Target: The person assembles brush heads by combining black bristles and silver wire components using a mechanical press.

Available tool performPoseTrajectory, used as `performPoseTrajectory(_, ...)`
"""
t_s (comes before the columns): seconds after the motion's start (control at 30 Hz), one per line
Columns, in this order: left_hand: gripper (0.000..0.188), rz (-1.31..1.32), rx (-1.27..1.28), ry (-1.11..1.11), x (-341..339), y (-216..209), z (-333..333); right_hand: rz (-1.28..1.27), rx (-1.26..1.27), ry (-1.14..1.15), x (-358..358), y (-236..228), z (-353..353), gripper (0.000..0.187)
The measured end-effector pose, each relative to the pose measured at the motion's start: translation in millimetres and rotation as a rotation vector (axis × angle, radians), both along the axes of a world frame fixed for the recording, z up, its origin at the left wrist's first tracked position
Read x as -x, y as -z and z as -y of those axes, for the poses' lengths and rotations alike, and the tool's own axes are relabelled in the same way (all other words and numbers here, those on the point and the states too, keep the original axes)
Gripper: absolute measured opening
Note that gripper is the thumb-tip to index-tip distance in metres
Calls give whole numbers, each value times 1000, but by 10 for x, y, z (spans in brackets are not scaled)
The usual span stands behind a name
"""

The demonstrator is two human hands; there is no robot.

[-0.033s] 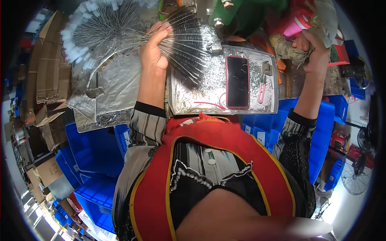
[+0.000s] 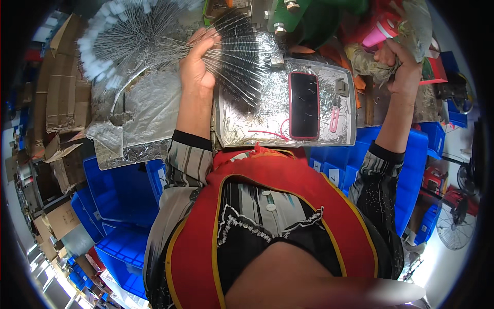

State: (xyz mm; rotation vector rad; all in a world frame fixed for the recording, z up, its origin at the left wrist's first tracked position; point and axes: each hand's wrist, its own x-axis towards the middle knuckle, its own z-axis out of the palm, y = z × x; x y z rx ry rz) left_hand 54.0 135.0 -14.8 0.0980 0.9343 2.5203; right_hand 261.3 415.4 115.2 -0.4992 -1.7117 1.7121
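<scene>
My left hand (image 2: 198, 64) is closed round a fanned bundle of thin black-bristled wire brushes (image 2: 237, 56). Their bare twisted wire stems stick out to the left of my fist. Beyond it lies a big round heap of similar wire brushes with white tips (image 2: 95, 38). My right hand (image 2: 401, 67), at the upper right, has its fingers curled in against a bunched, pale wrapped piece (image 2: 368, 64). What lies under that wrapping I cannot make out. A pink object (image 2: 381, 35) sits just above my right fingers.
A white tray (image 2: 351, 121) strewn with metal clippings holds a red-edged phone (image 2: 303, 105) and a pink-handled cutter (image 2: 335, 117). Behind it stands a green machine with bolts (image 2: 309, 13). Blue bins (image 2: 121, 193) flank me, cardboard boxes (image 2: 67, 82) rise at left, and a fan (image 2: 455, 224) stands right.
</scene>
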Motion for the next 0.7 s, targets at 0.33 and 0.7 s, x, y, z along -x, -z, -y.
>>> performPoseTrajectory(0.33, 46, 33, 24, -32, 3, -80, -46, 60, 143, -158, -22, -196, -123, 18)
performPoseTrajectory(0.7, 32, 24, 323, 166, -31, -175, 107, -298, -12, 62, 98, 540, 35, 15)
